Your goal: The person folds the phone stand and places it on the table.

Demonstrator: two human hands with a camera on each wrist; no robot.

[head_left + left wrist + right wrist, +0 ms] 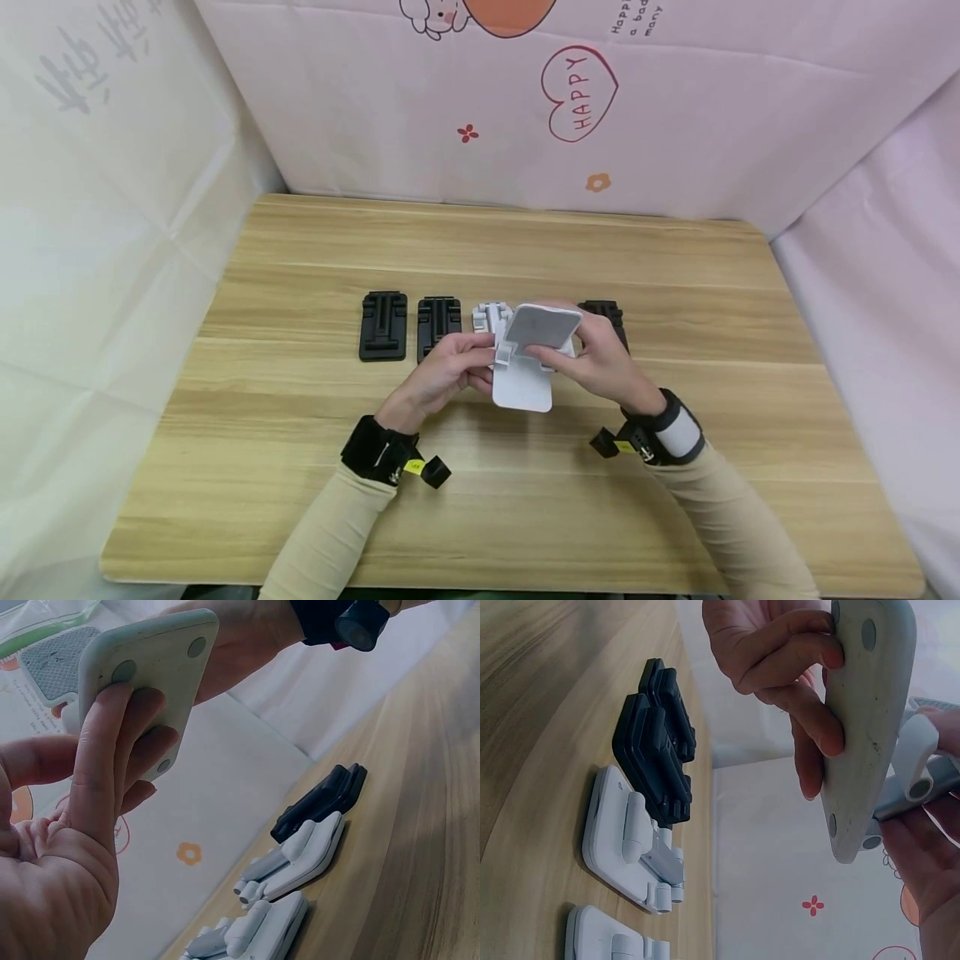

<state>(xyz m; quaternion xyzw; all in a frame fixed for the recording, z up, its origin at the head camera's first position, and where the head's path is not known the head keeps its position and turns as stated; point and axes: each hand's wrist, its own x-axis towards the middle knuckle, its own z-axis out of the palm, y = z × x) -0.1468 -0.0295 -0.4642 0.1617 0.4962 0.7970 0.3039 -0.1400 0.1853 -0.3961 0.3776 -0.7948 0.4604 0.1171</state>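
A white foldable phone stand (pixel 522 387) is held above the table between both hands, its grey-padded upper plate (pixel 542 327) tilted up from the base. My left hand (pixel 450 367) grips the left side of the base, fingers spread along the underside (pixel 866 727) with its round grey feet. From the other side, my right hand (pixel 603 358) holds the stand near the hinge, thumb over the front of the plate. Behind the hands lies a row of folded stands; one white stand (pixel 491 315) is partly covered by the held one.
Two folded black stands, the outer one (pixel 383 327) and its neighbour (pixel 438 321), lie at the row's left. Another black stand (pixel 606 312) sits behind my right hand. A second white stand (pixel 292 859) shows in the wrist views. Printed cloth (pixel 375 108) hangs behind the wooden table (pixel 300 467).
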